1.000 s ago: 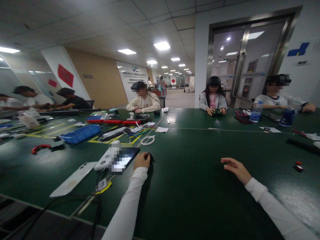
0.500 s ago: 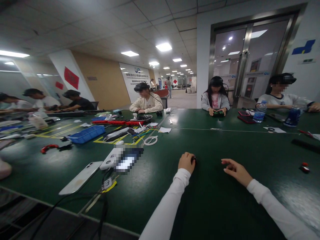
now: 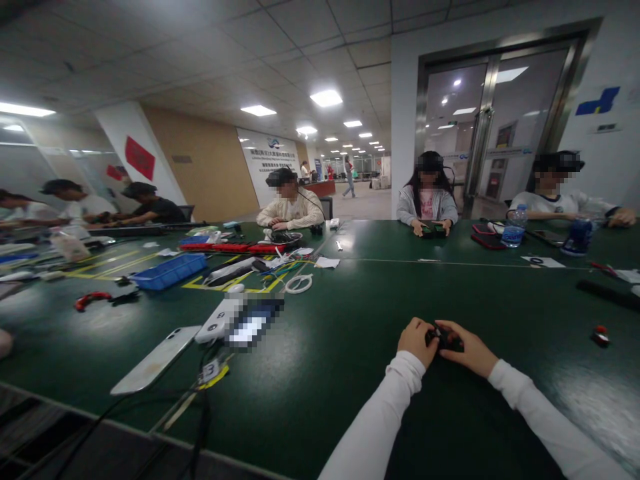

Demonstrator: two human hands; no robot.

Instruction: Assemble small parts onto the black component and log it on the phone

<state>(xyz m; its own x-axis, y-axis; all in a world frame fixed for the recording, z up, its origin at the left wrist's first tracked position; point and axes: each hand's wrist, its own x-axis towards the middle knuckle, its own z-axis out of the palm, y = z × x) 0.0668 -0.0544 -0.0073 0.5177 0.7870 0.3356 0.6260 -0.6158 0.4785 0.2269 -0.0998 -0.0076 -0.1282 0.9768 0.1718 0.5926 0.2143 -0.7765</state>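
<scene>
My left hand [image 3: 417,341] and my right hand [image 3: 470,347] meet over the dark green table [image 3: 350,373], just in front of me. Between them sits a small black object [image 3: 445,339] with a hint of red on it. Both hands have their fingers closed around it, the left from the left side, the right from the right. White sleeves cover both of my forearms. What the small object is I cannot make out.
To my left lie a white phone face down [image 3: 155,359], a lit phone [image 3: 250,325], a white device [image 3: 217,321] and cables. A blue tray [image 3: 170,270] stands further back. A small red and black part [image 3: 599,334] lies at right. Several people sit around the table.
My left hand carried the small black object from beside the lit phone rightward across the table. My right hand, open before, has closed onto the object together with the left.
</scene>
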